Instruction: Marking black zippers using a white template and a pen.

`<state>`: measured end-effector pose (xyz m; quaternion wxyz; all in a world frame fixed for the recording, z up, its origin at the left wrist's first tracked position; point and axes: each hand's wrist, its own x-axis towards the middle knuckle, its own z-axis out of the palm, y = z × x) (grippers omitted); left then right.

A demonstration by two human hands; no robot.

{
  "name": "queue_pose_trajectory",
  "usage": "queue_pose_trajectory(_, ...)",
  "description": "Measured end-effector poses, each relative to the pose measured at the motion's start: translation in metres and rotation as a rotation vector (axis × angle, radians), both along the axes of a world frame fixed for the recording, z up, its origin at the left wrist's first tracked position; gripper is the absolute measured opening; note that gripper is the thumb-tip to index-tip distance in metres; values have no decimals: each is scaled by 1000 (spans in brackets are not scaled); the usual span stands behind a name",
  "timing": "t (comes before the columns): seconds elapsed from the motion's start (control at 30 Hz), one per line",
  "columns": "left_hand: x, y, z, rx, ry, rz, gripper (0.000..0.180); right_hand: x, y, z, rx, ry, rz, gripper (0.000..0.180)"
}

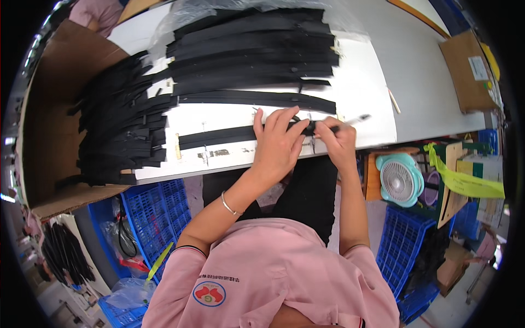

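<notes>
The left hand (278,143) lies flat over the right end of a black strap (219,135) stretched along the white surface (361,93), its fingers (284,120) pressing down on the strap, while the right hand (338,139) just beside it has its fingers clenched around a thin dark tool (353,120) that touches the strap's end. Beyond the fingers lies a stack of black strips (251,49), and further to their left a second heap of straps (117,120) rests against a cardboard box (52,136).

Factory workshop, white workbench (377,104) stacked with black straps (251,49), blue plastic crates (158,210), cardboard boxes (49,136)
</notes>
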<state>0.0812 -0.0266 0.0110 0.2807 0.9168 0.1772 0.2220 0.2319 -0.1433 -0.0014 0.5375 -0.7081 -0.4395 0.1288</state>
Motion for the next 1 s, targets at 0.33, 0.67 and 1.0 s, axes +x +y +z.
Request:
queue_pose_trajectory(0.33,56,85,-9,223,112,-15,59,-4,-13,2,104,263,-164,22)
queue_pose_trajectory(0.67,67,126,-5,244,78,-74,61,-2,-7,-7,91,295,-215,22)
queue_pose_trajectory(1.0,-150,216,-7,490,272,593,53,-5,-4,-1,88,312,-182,20)
